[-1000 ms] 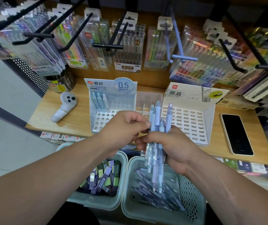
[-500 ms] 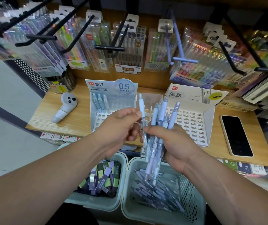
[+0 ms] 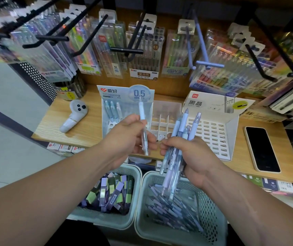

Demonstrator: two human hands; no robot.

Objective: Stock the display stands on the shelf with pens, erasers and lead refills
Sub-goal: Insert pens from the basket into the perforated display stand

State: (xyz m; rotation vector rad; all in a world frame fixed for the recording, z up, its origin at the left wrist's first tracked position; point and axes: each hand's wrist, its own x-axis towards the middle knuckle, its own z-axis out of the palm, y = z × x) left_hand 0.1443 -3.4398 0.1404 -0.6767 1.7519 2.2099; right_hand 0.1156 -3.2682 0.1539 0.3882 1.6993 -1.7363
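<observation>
Pinched upright in the left hand is one pen. Right hand fists a pen bundle. Both hover over the shelf's front edge.

Pen stand left of refill stand on shelf, two baskets below, phone at right.

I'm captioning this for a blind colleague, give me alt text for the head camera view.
Left hand holds one pale blue pen upright; right hand clutches a bundle of pens, before a 0.5 mm pen display stand on a wooden shelf, above two baskets.
</observation>
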